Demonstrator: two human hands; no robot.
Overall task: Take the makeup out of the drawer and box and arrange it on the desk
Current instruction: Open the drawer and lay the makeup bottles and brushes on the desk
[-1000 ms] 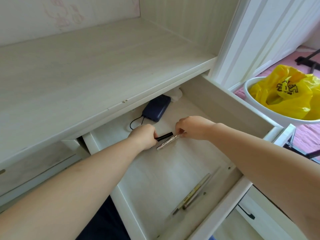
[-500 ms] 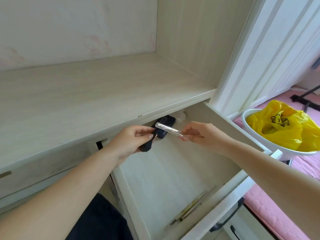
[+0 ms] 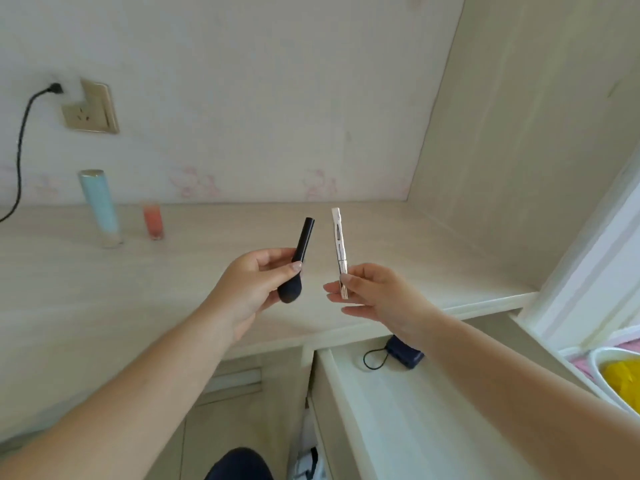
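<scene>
The black brush [image 3: 300,257] sits in my left hand [image 3: 254,285], gripped low on its handle with the dark bristle head poking out below my fingers and the handle pointing up. It feels like it should be light and stiff along the handle, soft only at the bristles (so I'd keep my grip on the handle and off the tuft). Just to the right of it, apart and not touching, my right hand [image 3: 375,292] pinches the slim silver tube [image 3: 338,249] near its lower end, upright too. That one looks smooth and probably slippery, thin enough to roll once laid flat, so I judge a pinch near the middle would steady it better for setting down.

Both are held above the tabletop [image 3: 194,271], past its front edge. Well off to the left of my left grip stand a pale blue bottle [image 3: 100,207] and, just beside it, a small orange bottle [image 3: 153,221]. Below my right wrist the open drawer [image 3: 398,410] holds a dark blue pouch [image 3: 403,355] with a cord loop.
</scene>
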